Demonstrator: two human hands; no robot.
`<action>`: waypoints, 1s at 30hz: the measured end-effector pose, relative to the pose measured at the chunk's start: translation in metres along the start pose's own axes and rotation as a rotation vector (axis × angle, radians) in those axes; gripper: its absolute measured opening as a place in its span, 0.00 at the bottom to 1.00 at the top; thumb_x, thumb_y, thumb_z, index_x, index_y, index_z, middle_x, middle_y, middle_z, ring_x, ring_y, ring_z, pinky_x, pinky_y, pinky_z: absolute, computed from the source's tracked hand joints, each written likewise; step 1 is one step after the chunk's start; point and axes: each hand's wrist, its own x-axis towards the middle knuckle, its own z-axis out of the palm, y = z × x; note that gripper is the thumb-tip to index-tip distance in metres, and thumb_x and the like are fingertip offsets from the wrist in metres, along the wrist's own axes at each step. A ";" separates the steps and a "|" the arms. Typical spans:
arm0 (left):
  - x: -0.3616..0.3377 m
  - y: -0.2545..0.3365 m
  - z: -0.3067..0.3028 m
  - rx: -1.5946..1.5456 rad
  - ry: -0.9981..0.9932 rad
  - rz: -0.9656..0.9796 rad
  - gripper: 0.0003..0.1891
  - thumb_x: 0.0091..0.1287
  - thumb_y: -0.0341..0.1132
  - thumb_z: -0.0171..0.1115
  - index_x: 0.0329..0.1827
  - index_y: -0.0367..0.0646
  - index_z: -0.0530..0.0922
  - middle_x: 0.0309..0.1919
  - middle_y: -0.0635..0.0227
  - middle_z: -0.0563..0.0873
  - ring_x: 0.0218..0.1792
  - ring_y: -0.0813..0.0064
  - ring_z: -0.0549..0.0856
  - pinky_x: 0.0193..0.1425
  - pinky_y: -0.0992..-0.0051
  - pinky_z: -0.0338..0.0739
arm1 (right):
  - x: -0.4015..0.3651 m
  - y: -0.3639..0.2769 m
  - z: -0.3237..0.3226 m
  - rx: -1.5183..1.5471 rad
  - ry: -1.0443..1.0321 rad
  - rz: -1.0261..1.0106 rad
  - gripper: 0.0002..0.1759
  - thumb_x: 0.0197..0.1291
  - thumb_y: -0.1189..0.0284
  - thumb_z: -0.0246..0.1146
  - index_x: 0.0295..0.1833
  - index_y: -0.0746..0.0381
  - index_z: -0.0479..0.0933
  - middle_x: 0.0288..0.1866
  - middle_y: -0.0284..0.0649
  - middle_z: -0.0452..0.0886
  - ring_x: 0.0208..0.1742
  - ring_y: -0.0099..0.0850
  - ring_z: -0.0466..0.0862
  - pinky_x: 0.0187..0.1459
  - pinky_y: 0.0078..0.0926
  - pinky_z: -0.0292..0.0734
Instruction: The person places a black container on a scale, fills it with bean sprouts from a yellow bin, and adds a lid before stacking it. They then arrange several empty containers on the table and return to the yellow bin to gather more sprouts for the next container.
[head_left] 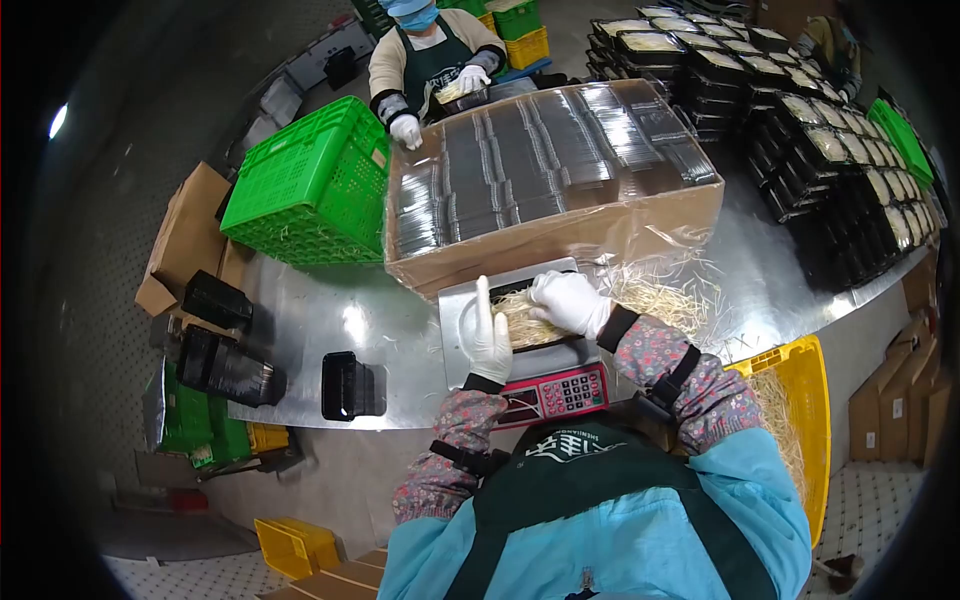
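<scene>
Strands (518, 325), pale and thread-thin, heaped in a black tray (562, 347) on the steel platform (456, 325) of the scale — and both white gloves are right on them! Left hand (488, 340) sits at the tray's left side, fingers stretched out straight, clenched on nothing that shows. Right hand (574, 303) comes over the top, fingers curled down into the pile; gripping strands or merely pressing, I cannot tell. Light stuff, I'd judge: soft, springy, quick to tangle, easily snapped, so best gathered loosely in a bunch. That tray looks thin-walled and smooth (slick under a glove, perhaps) — opposite rims would be the hold. And what textures: a wispy loose heap (668, 300) on the shiny metal table (410, 350), a red keypad (570, 393) with square buttons, a creased cardboard box (560, 242) crammed with glossy plastic stacks (520, 165) in tight rows.
</scene>
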 end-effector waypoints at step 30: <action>-0.004 0.023 -0.015 0.643 -0.272 0.252 0.25 0.65 0.38 0.62 0.64 0.38 0.75 0.70 0.49 0.70 0.72 0.43 0.64 0.74 0.45 0.56 | -0.054 0.048 -0.031 0.159 0.320 0.153 0.26 0.64 0.63 0.64 0.65 0.64 0.73 0.58 0.51 0.80 0.62 0.47 0.78 0.63 0.40 0.72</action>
